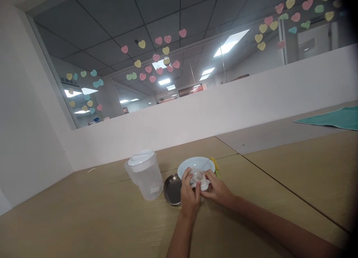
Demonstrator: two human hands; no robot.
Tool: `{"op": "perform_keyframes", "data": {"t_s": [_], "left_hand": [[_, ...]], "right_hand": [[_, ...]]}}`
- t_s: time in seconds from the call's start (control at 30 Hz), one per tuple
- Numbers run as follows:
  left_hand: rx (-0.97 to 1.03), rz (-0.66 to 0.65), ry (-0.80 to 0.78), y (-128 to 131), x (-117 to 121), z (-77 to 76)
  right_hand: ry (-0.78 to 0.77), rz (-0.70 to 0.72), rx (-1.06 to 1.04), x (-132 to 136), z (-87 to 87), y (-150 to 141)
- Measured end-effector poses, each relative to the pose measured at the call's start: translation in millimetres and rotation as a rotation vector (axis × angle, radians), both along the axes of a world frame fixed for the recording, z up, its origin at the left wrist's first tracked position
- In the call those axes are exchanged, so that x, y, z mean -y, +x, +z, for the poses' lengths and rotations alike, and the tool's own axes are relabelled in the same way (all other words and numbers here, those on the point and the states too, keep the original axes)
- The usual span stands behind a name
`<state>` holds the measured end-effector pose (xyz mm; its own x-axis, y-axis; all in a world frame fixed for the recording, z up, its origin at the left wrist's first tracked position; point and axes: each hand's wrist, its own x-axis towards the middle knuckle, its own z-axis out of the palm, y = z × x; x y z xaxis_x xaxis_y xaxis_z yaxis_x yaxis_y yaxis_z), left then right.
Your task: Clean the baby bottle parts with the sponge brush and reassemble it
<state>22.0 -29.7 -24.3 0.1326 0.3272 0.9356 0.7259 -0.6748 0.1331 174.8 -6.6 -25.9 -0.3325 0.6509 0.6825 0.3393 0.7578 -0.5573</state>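
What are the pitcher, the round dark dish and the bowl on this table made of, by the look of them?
Pitcher: probably plastic, frosted and semi-clear; the tabletop's tone shows faintly through its wall.
Round dish: likely metal, smooth, with a bright glint along its rim.
Bowl: glossy white, plastic or maybe enamel or ceramic; the look leaves it open.

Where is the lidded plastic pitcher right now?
In the head view, the pitcher stands on the table left of centre, just left of the round metal pan and the left hand.
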Motion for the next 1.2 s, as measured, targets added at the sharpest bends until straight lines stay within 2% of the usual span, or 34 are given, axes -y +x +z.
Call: {"op": "perform_keyframes", "data": {"t_s": [0.4, 0.53, 0.7, 0.83, 1.2], "left_hand": [[-0.061, 0.012, -0.182, 11, 6, -1.6], [-0.032, -0.021, -0.171, 10, 3, -2.2], [-0.029, 0.028, -0.085, 7, -3, -3.0], [-0.034, 0.038, -0.090, 7, -4, -2.9], [-0.012, -0.088, -0.171, 2, -2, -4.7]], "right_hand": [[0.065, 0.003, -0.050, -12, -16.4, 0], [0.075, 0.006, -0.051, -10, -14.2, -1], [0.073, -0.046, -0.066, -5, -12.5, -5], [0.079, -0.082, -0.078, -2, -11.5, -8], [0.032, -0.157, -0.013, 1, -10.8, -10]]}}
